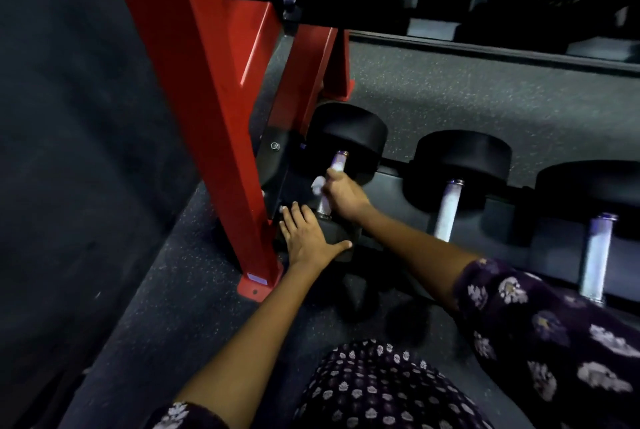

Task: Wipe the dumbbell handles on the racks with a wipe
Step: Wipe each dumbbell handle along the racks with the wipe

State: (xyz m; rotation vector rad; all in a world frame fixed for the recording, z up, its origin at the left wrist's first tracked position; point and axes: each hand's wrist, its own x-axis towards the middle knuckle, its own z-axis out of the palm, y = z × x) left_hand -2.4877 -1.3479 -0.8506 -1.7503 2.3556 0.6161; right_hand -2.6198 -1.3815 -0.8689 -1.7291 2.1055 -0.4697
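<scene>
Beside the red rack upright (207, 109), the left hand (308, 238) lies flat, fingers straight and spread, on the near head (334, 236) of the leftmost dumbbell, apparently steadying it. Just to its right, the right hand (346, 196) has its fingers curled round that dumbbell's handle (334, 179), pressing the white wipe (318, 184) against it, so wiping of this handle seems under way. Next likely comes the neighbouring handle (446, 210), then the third handle (597, 255), both waiting on the lower rack (391, 182).
</scene>
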